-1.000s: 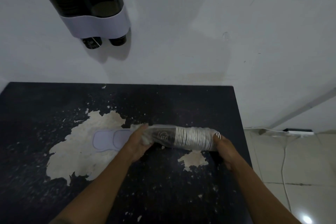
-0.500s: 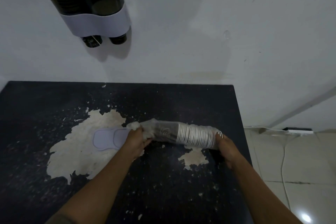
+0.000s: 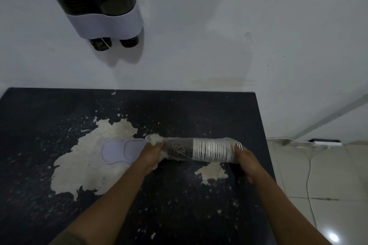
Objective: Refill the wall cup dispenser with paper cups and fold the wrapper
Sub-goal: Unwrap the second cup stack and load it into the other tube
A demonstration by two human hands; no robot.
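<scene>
Sleeve of paper cups (image 3: 207,152) lies on its side near the right edge of the worktop (image 3: 179,109), towards the middle front-to-back, wrapped in a thin clear wrapper (image 3: 153,139). Should handle light; the nested stack looks fairly stiff along its length, but single cups crush easily and the film is probably slick and floppy. Best hold looks like the two ends: one hand round the rim end, the other on the bunched film. Left hand (image 3: 150,154) is curled tight on the twisted wrapper tail at the sleeve's left end. Right hand (image 3: 246,160) cups the right end, fingers wrapped round the rims. Dispenser (image 3: 103,16) is on the wall above the back left of the worktop, well apart from the sleeve; a flat white lid-like piece (image 3: 119,151) lies just left of the left hand. Versus a second ago: left hand has slid off the cup body onto the wrapper tail, which is now pulled out and bunched; sleeve roughly in place.
</scene>
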